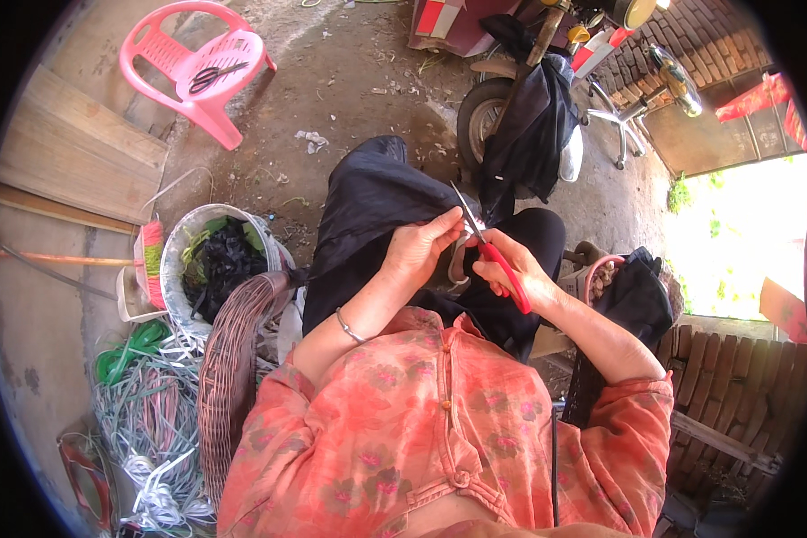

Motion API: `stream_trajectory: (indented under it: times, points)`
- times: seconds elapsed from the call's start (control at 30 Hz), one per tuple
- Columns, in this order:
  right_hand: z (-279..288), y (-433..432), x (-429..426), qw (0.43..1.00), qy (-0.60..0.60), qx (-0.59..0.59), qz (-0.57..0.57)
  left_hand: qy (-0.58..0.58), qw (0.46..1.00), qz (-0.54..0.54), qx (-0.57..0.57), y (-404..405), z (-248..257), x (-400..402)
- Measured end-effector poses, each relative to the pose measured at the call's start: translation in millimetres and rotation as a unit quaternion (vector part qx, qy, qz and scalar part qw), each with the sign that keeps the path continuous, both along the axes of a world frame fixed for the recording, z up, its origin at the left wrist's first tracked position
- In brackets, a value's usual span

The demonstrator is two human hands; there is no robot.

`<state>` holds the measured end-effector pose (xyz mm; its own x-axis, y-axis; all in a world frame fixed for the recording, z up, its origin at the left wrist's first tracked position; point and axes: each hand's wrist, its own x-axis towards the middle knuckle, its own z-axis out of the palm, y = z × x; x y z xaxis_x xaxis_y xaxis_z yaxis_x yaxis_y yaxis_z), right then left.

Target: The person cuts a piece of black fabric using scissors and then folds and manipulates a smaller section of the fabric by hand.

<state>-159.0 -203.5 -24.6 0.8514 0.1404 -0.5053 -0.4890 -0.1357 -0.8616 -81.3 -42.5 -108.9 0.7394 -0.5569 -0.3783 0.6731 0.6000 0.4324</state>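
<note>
My right hand [514, 267] is closed on a pair of red-handled scissors [504, 269], whose blades point up and away from me. My left hand [424, 245] pinches something small beside the blades; what it is cannot be made out. Both hands are over my lap. Black fabric [383, 195] covers my knee at the left, just beyond the left hand. A small whitish thing [471, 227] shows between the hands, partly hidden by them and the blades.
A bucket [175, 269] of black scraps stands at the left, beside a wicker basket [225, 376] and tangled plastic strips [148, 417]. A pink plastic chair [198, 60] holds more scissors [208, 79]. Ahead on the right are a wheel [477, 121] and draped dark cloth [531, 128].
</note>
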Motion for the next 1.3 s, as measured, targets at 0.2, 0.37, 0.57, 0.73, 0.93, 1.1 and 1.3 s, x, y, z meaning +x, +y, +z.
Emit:
stream_trajectory:
  times: [0.2,0.37,0.57,0.73,0.93,1.1,1.3]
  points:
    - [5.3,0.9,-1.3,0.999,0.018,0.005,-0.027,-0.006,1.0,-0.006,-0.003,1.5,3.3,-0.9]
    - [8.4,1.7,-2.4,0.999,0.024,-0.018,-0.039,0.012,1.0,-0.001,0.003,2.2,-5.2,0.0]
    - [6.1,-4.4,0.5,0.998,0.035,-0.001,-0.046,-0.009,1.0,-0.008,0.008,7.7,-7.3,1.3]
    - [4.4,-2.9,0.1,0.999,0.048,-0.007,-0.021,0.019,0.999,0.023,0.02,13.5,-6.4,2.0]
    - [-4.6,-8.1,0.3,0.998,0.044,0.018,-0.05,0.058,0.997,0.049,0.012,22.0,-8.1,0.2]
    - [-2.5,-12.4,2.3,0.996,0.048,0.03,-0.068,0.047,0.997,0.06,0.012,21.3,-12.0,0.0]
    - [-4.4,-12.1,2.0,0.994,0.073,0.048,-0.059,0.029,0.998,0.047,0.012,20.9,-14.0,2.6]
